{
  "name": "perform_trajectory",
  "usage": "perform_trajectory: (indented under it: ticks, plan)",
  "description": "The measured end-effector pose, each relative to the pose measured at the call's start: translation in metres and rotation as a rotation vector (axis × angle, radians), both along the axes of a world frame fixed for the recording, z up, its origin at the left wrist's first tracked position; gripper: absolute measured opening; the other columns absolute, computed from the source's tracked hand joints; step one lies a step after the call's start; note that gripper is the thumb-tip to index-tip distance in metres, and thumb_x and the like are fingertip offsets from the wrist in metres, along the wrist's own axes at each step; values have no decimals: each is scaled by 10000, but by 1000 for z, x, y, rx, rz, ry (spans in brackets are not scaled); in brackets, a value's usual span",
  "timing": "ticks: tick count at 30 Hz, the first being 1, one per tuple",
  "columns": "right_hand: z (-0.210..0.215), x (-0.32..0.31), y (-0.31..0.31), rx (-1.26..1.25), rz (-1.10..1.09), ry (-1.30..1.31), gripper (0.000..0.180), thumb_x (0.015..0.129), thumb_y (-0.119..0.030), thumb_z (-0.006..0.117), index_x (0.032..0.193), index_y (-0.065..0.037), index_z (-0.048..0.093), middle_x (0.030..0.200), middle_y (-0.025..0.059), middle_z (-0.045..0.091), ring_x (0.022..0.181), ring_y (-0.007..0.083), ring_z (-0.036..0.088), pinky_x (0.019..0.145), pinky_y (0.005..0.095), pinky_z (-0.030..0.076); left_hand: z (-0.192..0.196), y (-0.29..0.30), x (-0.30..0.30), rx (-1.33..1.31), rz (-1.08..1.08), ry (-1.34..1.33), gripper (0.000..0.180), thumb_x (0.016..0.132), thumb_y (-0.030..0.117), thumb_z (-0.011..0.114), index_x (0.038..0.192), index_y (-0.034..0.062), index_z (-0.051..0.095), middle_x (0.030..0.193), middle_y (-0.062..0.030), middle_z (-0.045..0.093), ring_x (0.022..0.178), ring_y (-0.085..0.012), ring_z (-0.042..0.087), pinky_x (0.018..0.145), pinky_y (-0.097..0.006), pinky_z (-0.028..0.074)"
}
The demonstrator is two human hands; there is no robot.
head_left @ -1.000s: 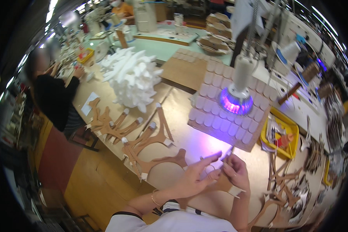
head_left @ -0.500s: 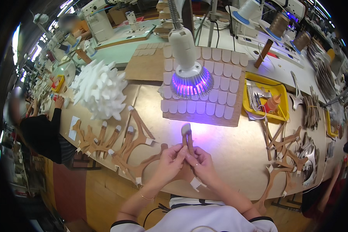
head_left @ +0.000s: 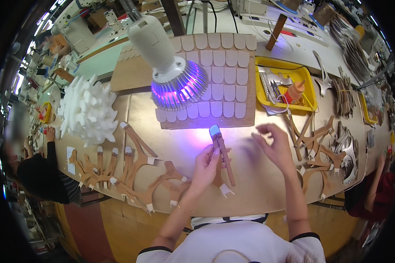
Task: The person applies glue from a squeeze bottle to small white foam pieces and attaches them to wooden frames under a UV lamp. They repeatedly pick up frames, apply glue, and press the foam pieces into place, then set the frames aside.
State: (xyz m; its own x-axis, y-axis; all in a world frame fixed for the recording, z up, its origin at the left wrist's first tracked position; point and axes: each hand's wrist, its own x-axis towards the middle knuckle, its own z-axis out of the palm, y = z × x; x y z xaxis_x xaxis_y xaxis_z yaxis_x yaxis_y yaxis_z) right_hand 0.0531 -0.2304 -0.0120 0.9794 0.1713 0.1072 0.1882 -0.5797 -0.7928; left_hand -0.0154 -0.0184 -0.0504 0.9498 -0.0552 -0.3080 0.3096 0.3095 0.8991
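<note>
Left hand [head_left: 206, 165] pinches the brown strap [head_left: 226, 164] over the worktop [head_left: 259, 184], long axis running away from the body; right hand [head_left: 274, 147], fingers loosely parted, visibly holding nothing, hangs apart rightward.

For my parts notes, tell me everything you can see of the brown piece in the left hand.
The brown piece looks flat and leathery, its slim strips meeting at a rounded pale tip, bluish near the lit lamp. That tip points away from the body; a forked white tab shows at the near end. The left hand pinches it partway along; the right hand is apart.
</note>
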Motion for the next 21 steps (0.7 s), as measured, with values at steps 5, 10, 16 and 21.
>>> perform_trajectory:
  ticks: [5,10,16,21]
  plan:
    - [-15,47,21,-229,63,-244,355,780,-179,732,1064,-28,581,965,125,561,882,285,589,744,374,484,-2,-1,12,28,-13,43,350,1016,212,405,1282,1,492,1092,-119,654,802,-170,663,642,-265,519]
    - [-30,58,40,-237,-155,-120,413,756,-244,759,1060,-43,565,982,103,534,898,281,571,748,392,477,-3,6,19,1,8,88,338,1016,213,402,1250,-2,518,1081,-121,657,795,-167,664,678,-275,542]
    - [-45,48,59,-242,-376,37,421,730,-365,773,953,-52,603,929,81,547,873,261,577,728,380,473,-18,5,29,14,50,136,316,1017,199,388,1261,10,454,1054,-137,659,784,-166,664,713,-294,559]
    - [-40,57,59,-199,-444,171,440,704,-413,786,895,-60,607,859,61,554,836,246,585,707,379,474,-29,1,34,96,59,46,302,1019,183,367,1266,15,414,1021,-136,661,784,-176,664,690,-298,556]
